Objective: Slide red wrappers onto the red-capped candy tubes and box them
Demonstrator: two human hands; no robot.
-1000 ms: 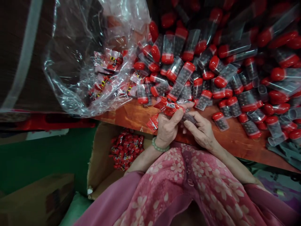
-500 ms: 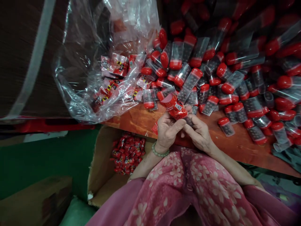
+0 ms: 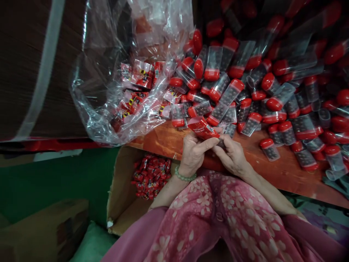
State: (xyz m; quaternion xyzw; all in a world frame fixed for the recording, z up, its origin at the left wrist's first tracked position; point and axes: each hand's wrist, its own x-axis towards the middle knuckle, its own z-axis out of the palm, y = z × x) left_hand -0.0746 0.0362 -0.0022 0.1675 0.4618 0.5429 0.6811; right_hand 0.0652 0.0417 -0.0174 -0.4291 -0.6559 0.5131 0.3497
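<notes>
A red printed wrapper [image 3: 201,128] is held between my two hands over the front edge of the wooden table. My left hand [image 3: 193,153], with a pale green bead bracelet at the wrist, pinches the wrapper between thumb and fingers. My right hand [image 3: 231,154] has its fingers closed at the wrapper's right end, round a small dark container [image 3: 221,144] that is mostly hidden. Just beyond the hands lie clear containers with red caps and dark contents [image 3: 226,101], heaped across the table.
A clear plastic bag [image 3: 103,123] with flat red wrappers [image 3: 143,74] lies on the left. Below it, a cardboard box [image 3: 120,182] holds many red packets [image 3: 152,178]. The wooden table [image 3: 278,174] runs along my front.
The wrapper's upper end has tipped lower and looks flatter. Both hands remain closed at it. The view has shifted slightly, so the table items appear further right.
</notes>
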